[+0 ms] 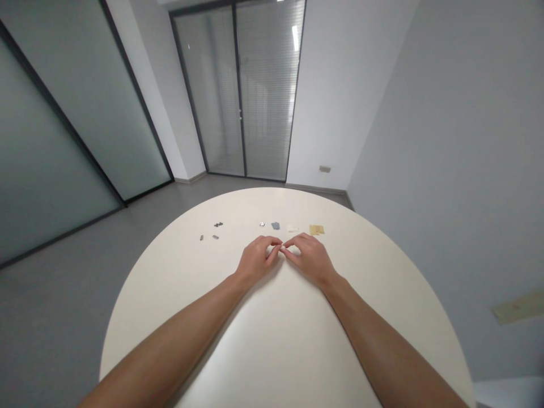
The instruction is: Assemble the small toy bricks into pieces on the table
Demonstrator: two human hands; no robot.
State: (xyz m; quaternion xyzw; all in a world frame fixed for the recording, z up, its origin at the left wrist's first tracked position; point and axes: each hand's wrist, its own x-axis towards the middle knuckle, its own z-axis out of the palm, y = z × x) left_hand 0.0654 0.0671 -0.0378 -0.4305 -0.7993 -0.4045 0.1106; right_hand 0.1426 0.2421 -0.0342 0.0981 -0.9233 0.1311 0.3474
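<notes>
Over the middle of the table, my left hand and my right hand meet at the fingertips. Both are closed in a pinch around a tiny whitish piece, mostly covered by the fingers and too small to name. Just beyond the hands lie a small pile of white pieces, a grey-blue stack of flat pieces and a small cluster of shiny metal bits. Yellowish flat pieces lie past my right hand.
The round white table fills the foreground. Left of the hands are small dark pieces and two little grey parts, one nearer the middle and one farther left. Glass doors and plain walls stand behind.
</notes>
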